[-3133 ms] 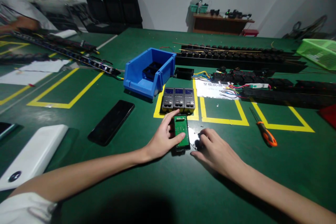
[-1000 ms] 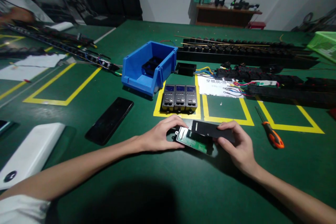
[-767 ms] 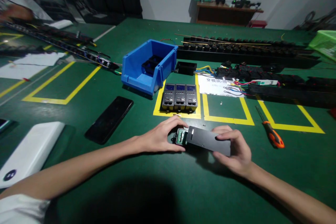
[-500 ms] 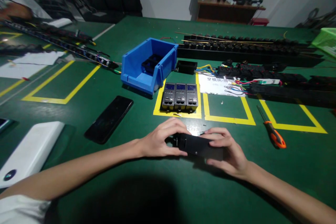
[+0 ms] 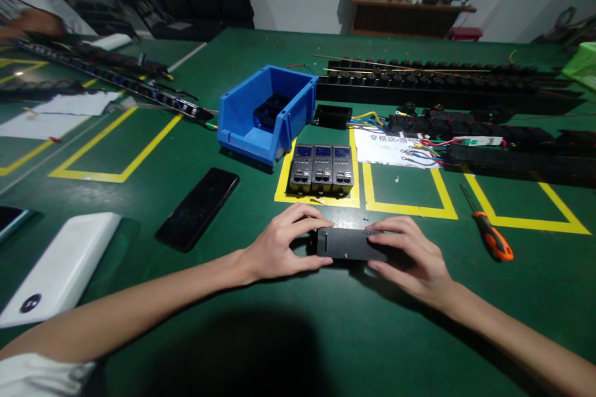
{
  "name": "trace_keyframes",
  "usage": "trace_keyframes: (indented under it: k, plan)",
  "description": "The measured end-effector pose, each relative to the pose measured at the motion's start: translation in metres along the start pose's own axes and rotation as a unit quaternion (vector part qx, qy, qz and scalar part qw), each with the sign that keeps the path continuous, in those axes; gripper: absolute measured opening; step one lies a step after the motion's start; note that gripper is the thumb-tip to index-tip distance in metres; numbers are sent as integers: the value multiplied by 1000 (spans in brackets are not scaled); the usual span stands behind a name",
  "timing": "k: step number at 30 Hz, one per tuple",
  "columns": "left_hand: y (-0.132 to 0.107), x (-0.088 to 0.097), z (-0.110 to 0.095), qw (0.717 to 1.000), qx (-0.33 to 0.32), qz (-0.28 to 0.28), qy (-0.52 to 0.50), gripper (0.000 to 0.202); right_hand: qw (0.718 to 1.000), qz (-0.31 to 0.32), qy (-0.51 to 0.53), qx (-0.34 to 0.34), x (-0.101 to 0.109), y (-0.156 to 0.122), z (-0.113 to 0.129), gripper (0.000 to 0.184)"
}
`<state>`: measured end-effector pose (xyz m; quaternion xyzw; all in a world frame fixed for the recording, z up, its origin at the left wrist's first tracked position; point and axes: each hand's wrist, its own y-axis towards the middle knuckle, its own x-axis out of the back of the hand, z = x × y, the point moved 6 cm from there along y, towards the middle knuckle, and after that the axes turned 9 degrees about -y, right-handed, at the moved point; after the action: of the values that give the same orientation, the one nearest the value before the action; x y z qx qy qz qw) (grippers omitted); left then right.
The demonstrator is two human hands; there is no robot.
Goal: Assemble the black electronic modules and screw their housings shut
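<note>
A flat black module [image 5: 350, 244] lies crosswise on the green table [image 5: 298, 322], its black cover on top and no circuit board showing. My left hand [image 5: 279, 250] grips its left end with thumb below and fingers curled over the top. At the module's right end, my right hand [image 5: 410, 257] has its fingers closed on the cover. Three grey modules with blue displays [image 5: 321, 169] stand in a row just beyond, on a yellow-taped square.
A blue bin [image 5: 265, 115] stands behind the grey modules. A black phone [image 5: 198, 208] and a white slab [image 5: 60, 270] lie to the left. An orange-handled screwdriver [image 5: 488, 232] lies to the right. Long black power strips [image 5: 442, 90] and wires run across the back.
My right hand brought the black cover over the green circuit board and set it down on it. The board is now covered, and both hands hold the closed module.
</note>
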<state>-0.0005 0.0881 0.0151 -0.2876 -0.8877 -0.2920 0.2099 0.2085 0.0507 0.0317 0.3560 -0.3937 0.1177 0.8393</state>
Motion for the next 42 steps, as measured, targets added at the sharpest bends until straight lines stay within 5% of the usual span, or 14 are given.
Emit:
trace_keyframes:
  k: [15,42]
  plan:
    - [-2,-6,2,999,31,43,3,55,999,21,2,-37,-2,-6,-9,31]
    - [-2,-4,7,997,37,23,-61,50,997,20,44,-56,-7,-5,-10,29]
